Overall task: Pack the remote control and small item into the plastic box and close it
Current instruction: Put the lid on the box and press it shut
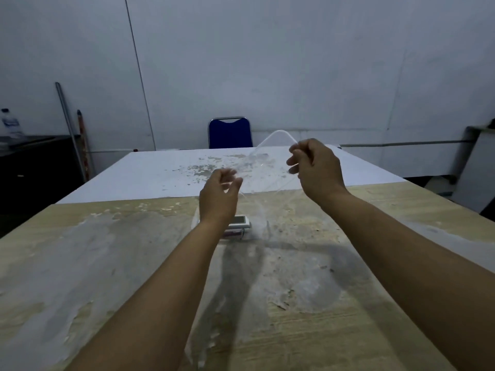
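A clear plastic lid is raised and tilted above the table, gripped at its near left edge by my left hand and at its far right edge by my right hand. Under it a clear plastic box, hard to see, rests on the wooden table. Inside lies a white remote control with a small screen, partly hidden by my left wrist. A small pinkish item lies just in front of the remote.
A white table with worn patches adjoins the far edge of the wooden one. A blue chair stands behind it. A dark cabinet with a water bottle stands at the left. White panels lean at the right.
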